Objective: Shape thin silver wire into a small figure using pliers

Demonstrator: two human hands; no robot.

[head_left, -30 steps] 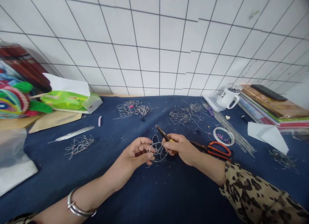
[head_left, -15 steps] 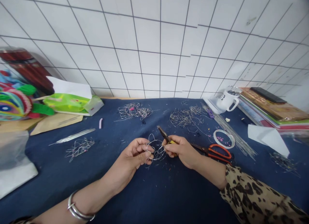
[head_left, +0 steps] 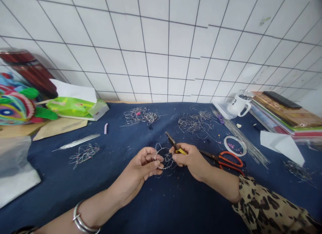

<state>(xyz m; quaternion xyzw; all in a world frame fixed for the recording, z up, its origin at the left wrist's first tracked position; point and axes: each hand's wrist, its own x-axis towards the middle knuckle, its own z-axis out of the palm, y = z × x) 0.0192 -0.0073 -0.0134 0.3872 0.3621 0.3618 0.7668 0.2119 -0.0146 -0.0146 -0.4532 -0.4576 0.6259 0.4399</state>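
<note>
My left hand (head_left: 142, 167) pinches the left side of a looped silver wire piece (head_left: 164, 157) just above the dark blue cloth (head_left: 161, 200). My right hand (head_left: 191, 159) is closed round small pliers (head_left: 174, 144) with yellow grips, their dark jaws pointing up and left over the wire piece. Its fingertips also touch the right side of the wire piece. A silver bangle (head_left: 82, 220) sits on my left wrist.
Orange-handled scissors (head_left: 225, 159) and a tape ring (head_left: 235, 145) lie right of my right hand. Tangled wire heaps (head_left: 141, 115) and straight wire bundles (head_left: 77, 141) are spread over the cloth. A white mug (head_left: 238, 103) and stacked books (head_left: 281, 114) stand at the right, colourful bags (head_left: 72, 104) at the left.
Both hands have sunk slightly in the view, still holding the wire piece. The wire piece has been turned a little between the fingers.
</note>
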